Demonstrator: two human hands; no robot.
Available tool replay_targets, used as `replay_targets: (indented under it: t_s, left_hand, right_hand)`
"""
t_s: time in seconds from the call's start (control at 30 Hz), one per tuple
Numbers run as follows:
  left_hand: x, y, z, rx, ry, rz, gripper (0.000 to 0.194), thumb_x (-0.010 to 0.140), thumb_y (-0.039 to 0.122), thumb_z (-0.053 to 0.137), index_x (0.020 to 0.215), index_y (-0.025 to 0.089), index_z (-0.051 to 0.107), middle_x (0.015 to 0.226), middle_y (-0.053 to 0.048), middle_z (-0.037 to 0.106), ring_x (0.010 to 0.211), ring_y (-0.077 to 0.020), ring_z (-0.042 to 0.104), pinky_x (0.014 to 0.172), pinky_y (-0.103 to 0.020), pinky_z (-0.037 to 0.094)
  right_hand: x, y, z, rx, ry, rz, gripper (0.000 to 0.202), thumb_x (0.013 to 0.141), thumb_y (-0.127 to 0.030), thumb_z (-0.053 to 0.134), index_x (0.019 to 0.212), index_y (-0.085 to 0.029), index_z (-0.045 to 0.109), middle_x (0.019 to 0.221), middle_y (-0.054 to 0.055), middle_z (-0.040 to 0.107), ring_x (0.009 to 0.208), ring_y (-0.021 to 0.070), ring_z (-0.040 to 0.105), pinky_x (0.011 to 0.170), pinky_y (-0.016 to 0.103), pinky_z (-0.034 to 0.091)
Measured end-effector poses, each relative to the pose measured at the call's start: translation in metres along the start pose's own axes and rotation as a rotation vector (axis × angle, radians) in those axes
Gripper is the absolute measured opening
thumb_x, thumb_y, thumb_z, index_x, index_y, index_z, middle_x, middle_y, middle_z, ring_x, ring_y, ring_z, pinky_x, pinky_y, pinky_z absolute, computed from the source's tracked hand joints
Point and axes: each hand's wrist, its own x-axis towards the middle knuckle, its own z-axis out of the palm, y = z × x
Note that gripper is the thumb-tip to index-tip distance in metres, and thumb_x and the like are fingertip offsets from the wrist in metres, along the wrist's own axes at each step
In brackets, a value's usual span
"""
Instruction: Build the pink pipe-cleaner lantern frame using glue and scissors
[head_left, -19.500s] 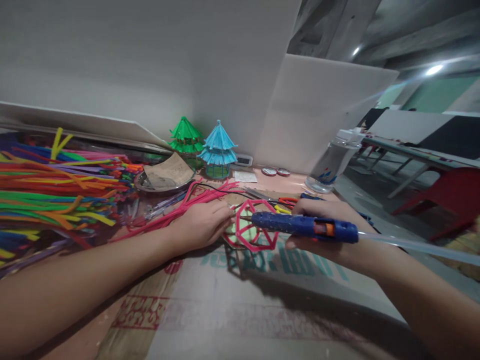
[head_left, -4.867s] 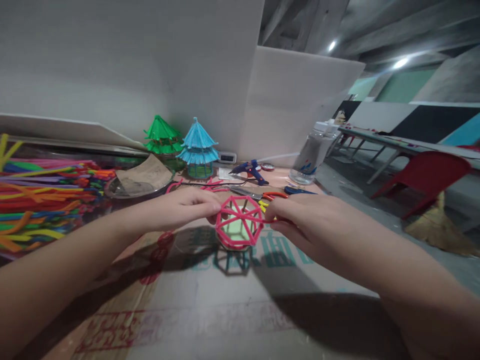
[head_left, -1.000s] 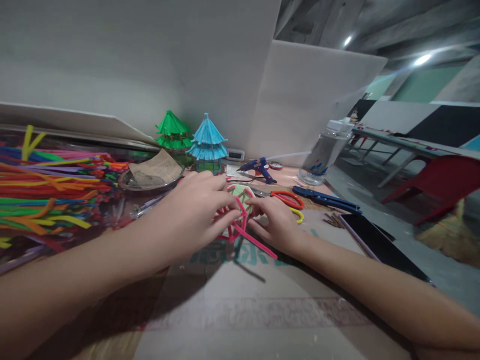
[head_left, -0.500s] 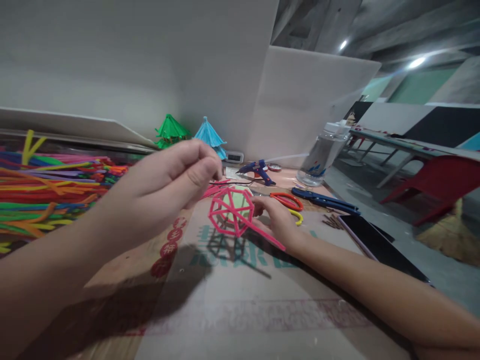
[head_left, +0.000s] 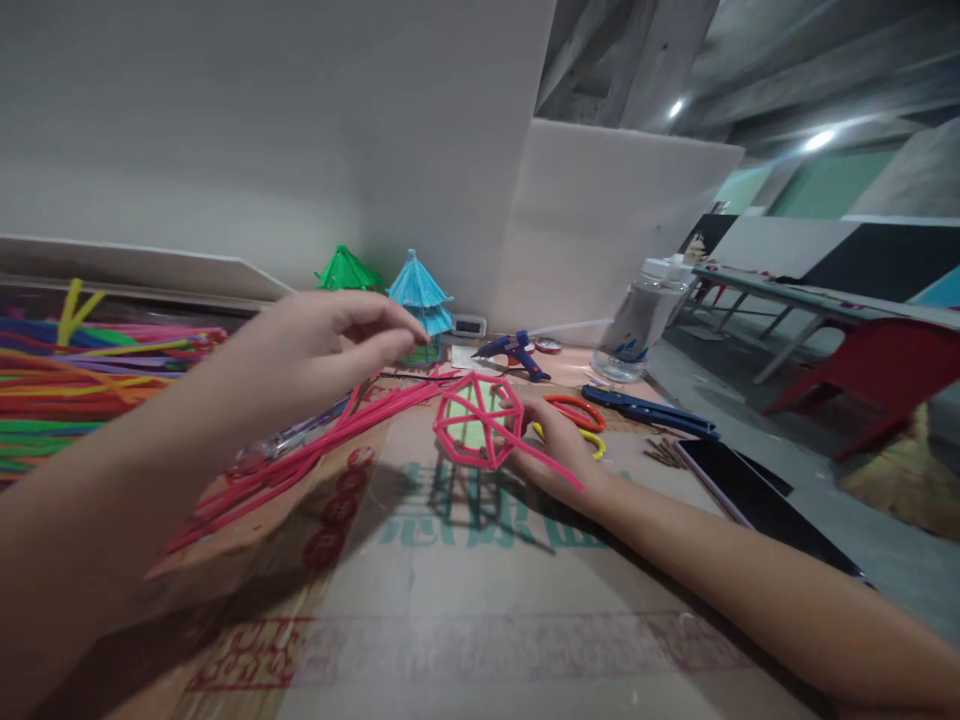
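In my right hand (head_left: 556, 450) is an eight-sided frame of pink pipe cleaners (head_left: 482, 414), with spokes meeting at its middle. The fingers close on its right side, partly hidden behind it. A loose pink end sticks out to the lower right, and something pale green shows through the frame. My left hand (head_left: 341, 340) hangs in the air to the upper left, apart from the frame. Its thumb and fingers are brought together in a loose pinch; whether anything small is between them, I cannot make out. Below it, long pink pipe cleaners (head_left: 300, 462) lie on the table.
Many coloured pipe cleaners (head_left: 90, 390) fill the left side. Behind stand a green (head_left: 346, 268) and a blue umbrella-like roof (head_left: 417, 285). A blue glue gun (head_left: 516, 352), scissors (head_left: 574, 410), blue pliers (head_left: 649, 410), a clear bottle (head_left: 637, 330) and a phone (head_left: 765, 505) lie around.
My left hand has drawn back a little to the left, its fingers less curled. The pink frame has shifted slightly right and turned, with my right hand still on it.
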Motion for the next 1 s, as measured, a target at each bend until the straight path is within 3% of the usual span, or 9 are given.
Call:
replay_targets:
  t_s: [0.17,0.53,0.73,0.9,1.0]
  left_hand:
    - [0.007,-0.005,0.021,-0.143,-0.168,-0.075,0.031,0.086,0.052,0.065,0.094,0.025,0.079,0.096,-0.001,0.080,0.090,-0.0216,0.071,0.075,-0.026,0.053]
    - [0.009,-0.004,0.024,-0.107,-0.144,-0.079,0.037,0.084,0.058,0.066,0.086,0.022,0.071,0.089,-0.002,0.075,0.084,-0.0208,0.067,0.071,-0.028,0.050]
    - [0.011,-0.014,0.028,-0.006,-0.018,0.014,0.032,0.094,0.051,0.051,0.085,0.021,0.059,0.075,0.000,0.063,0.069,-0.0173,0.057,0.061,-0.028,0.040]
    - [0.012,-0.015,0.017,0.168,0.107,0.067,0.046,0.098,0.048,0.039,0.061,0.021,0.042,0.061,0.000,0.048,0.059,-0.0163,0.048,0.059,-0.031,0.033]
    - [0.012,-0.018,0.012,0.181,0.163,0.086,0.043,0.098,0.048,0.044,0.067,0.020,0.055,0.076,-0.004,0.060,0.071,-0.0193,0.057,0.068,-0.033,0.040]
  right_hand:
    - [0.001,-0.001,-0.003,-0.053,-0.005,-0.024,0.032,0.092,-0.033,0.070,0.121,-0.021,0.062,0.099,0.006,0.076,0.085,0.0225,0.071,0.080,0.037,0.055]
    - [0.000,0.004,0.001,-0.111,-0.018,-0.088,0.033,0.087,-0.025,0.072,0.118,-0.021,0.065,0.099,0.006,0.077,0.085,0.0230,0.072,0.078,0.037,0.054]
    - [-0.001,0.002,-0.001,-0.113,-0.025,-0.088,0.036,0.086,-0.025,0.072,0.121,-0.023,0.064,0.100,0.004,0.077,0.086,0.0231,0.073,0.079,0.038,0.055]
    - [-0.001,0.002,-0.001,-0.102,-0.036,-0.087,0.036,0.086,-0.025,0.071,0.121,-0.023,0.064,0.097,0.004,0.077,0.085,0.0233,0.073,0.078,0.038,0.055]
    - [-0.001,0.004,0.001,-0.097,-0.040,-0.071,0.035,0.086,-0.026,0.073,0.120,-0.023,0.065,0.100,0.005,0.077,0.089,0.0242,0.073,0.080,0.038,0.055]
